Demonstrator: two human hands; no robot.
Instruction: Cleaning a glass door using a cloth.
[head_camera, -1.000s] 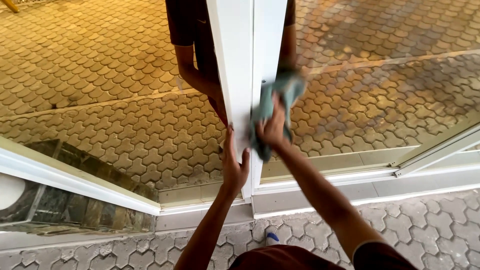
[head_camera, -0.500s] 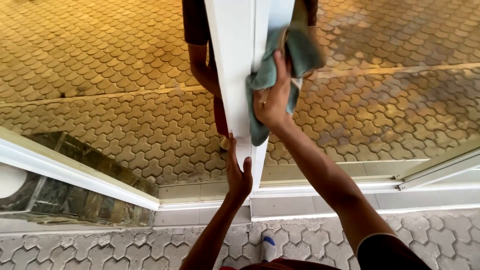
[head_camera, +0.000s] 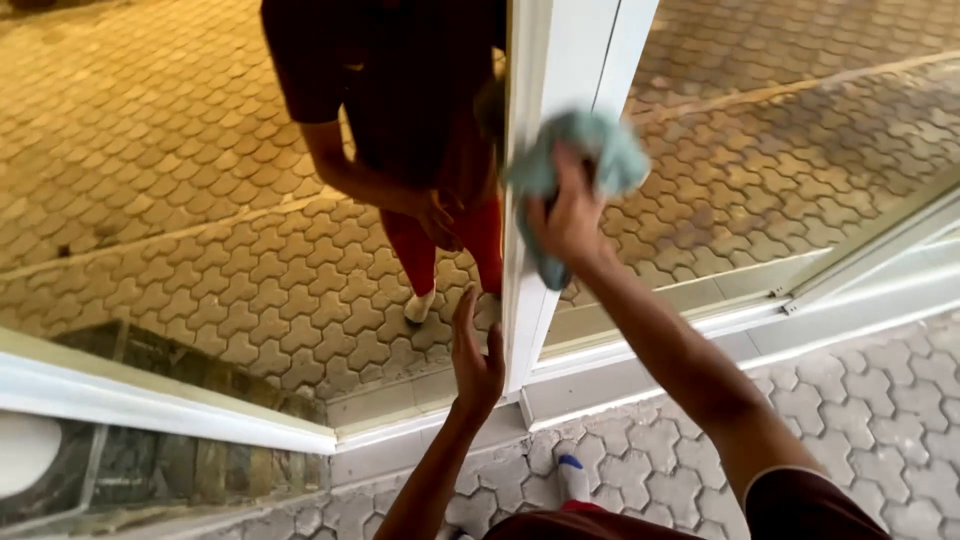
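Head view: right hand (head_camera: 570, 215) presses teal cloth (head_camera: 590, 160) on white frame (head_camera: 545, 60)

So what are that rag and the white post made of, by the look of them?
The rag looks like soft grey-green cloth, perhaps microfibre: it bunches limply in the right hand. The white post looks like smooth painted or coated metal or plastic, faintly glossy.

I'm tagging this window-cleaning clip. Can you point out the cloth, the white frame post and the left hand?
cloth (head_camera: 620, 160), head view, upper bunched part.
white frame post (head_camera: 560, 60), head view, upper face.
left hand (head_camera: 476, 362), head view, back of hand.
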